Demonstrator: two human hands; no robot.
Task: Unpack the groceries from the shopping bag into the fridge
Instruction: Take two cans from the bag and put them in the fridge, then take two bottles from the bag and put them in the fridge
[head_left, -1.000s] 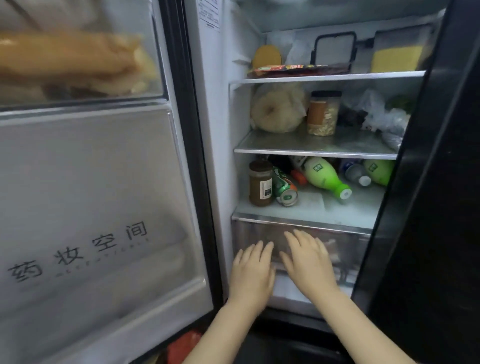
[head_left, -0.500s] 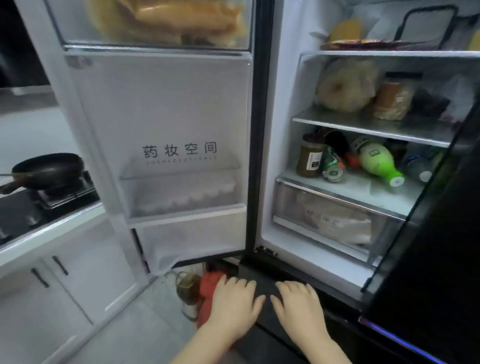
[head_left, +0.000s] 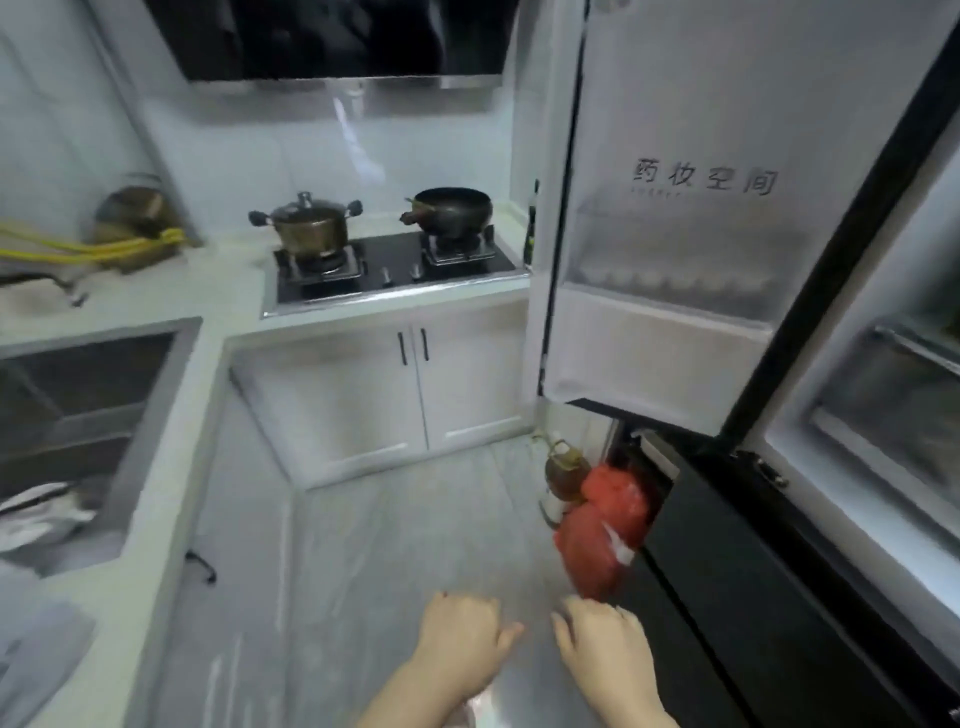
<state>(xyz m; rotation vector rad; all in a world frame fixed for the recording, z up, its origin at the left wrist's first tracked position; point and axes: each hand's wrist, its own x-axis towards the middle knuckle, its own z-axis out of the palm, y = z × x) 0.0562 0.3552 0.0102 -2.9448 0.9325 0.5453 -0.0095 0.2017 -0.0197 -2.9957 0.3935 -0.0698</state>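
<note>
Both hands empty over the kitchen floor, red bag sat by the fridge.

Left hand (head_left: 457, 642) and right hand (head_left: 605, 647) hung side by side, palms down, fingers loosely curled and holding nothing. One red shopping bag (head_left: 605, 530) sat on the floor (head_left: 363, 545) right against the fridge (head_left: 779, 597) bottom corner, under the one open fridge door (head_left: 675, 234), with one brownish bottle (head_left: 563, 470) just beside it. On the two-burner stove (head_left: 395, 267): one lidded pot (head_left: 309, 226) on the left burner, one black wok (head_left: 452, 208) on the right. Two cabinet doors (head_left: 415, 384) below it.
</note>
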